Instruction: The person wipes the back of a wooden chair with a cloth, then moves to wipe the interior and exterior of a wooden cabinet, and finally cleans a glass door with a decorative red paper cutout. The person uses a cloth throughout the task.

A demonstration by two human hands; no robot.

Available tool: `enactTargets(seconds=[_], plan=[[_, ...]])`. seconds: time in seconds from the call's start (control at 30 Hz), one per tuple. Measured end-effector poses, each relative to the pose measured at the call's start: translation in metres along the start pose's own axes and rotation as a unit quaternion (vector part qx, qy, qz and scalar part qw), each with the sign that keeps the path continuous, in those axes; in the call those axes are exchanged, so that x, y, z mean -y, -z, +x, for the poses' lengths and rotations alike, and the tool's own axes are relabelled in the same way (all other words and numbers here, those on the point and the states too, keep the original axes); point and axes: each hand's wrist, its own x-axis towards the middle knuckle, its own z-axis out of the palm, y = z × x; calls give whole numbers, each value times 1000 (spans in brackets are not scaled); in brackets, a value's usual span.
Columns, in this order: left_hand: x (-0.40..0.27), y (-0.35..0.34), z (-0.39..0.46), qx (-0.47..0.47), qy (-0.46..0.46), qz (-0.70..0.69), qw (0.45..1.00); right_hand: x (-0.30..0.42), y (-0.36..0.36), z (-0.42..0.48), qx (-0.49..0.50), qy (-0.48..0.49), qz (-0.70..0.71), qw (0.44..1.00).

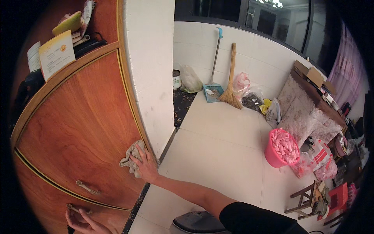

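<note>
My right hand (146, 166) presses a crumpled grey-beige cloth (132, 158) against the reddish-brown wooden cabinet door (79, 117), close to its right edge. A ring is on one finger of that hand. Low in the view, my left hand (89, 223) is partly cut off by the bottom edge. Its fingers are curved and apart beside the lower metal handle (77, 208); whether they touch it is unclear. Above sits a second ornate handle (87, 187), next to the dark, gold-edged gap between the two door panels.
On the cabinet shelf (84, 52) stand a printed card (58, 55) and a piece of green-skinned fruit (67, 23). A dustpan (213, 92) and straw broom (232, 84) lean against the tiled wall. A pink bucket (268, 152) full of pink packets and a wooden stool (306, 199) stand right.
</note>
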Motion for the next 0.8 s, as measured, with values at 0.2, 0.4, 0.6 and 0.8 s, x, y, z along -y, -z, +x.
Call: enactTargets(seconds=[0.2, 0.4, 0.6, 0.8], plan=[[-8, 4, 5, -1, -50, 31, 998, -10, 1, -31, 51, -147, 149, 977], [-34, 13, 11, 26, -69, 58, 996, 65, 86, 94, -127, -129, 247, 952], [-17, 14, 11, 35, -34, 15, 999, 118, 106, 174, -263, -14, 55, 963], [-11, -1, 4, 16, -112, 105, 988, 68, 48, 112, -243, 148, 26, 958]])
